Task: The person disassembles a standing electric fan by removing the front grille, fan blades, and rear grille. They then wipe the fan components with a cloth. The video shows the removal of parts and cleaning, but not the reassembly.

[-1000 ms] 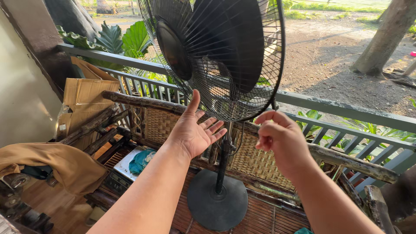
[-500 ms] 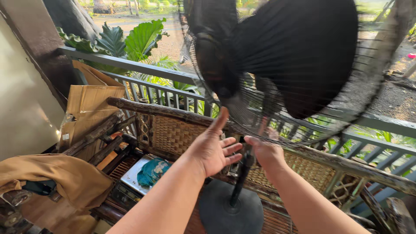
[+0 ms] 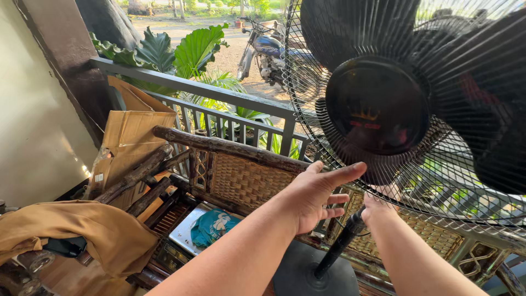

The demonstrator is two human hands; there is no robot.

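A black stand fan (image 3: 378, 104) fills the upper right, very close, its wire grille (image 3: 449, 181) facing me and its blades still. Its pole (image 3: 339, 246) leans up from a round black base (image 3: 296, 274) at the bottom. My left hand (image 3: 312, 197) is open with fingers spread just below the grille's lower rim, thumb tip at the wires; I cannot tell whether it touches. My right hand (image 3: 378, 205) is closed around the top of the pole, right under the fan head, its fingertips partly hidden behind the grille.
A wicker bench (image 3: 241, 178) with a rough wooden frame stands behind the fan, with a teal cloth (image 3: 213, 227) on it. Cardboard sheets (image 3: 131, 137) and a brown cloth (image 3: 82, 230) lie at left. A grey railing (image 3: 219, 93) closes the porch; a motorcycle (image 3: 263, 49) is parked outside.
The fan head now looms much closer and further right in view, and the pole leans. My right hand has risen to the pole's top; my left hand stays open under the grille.
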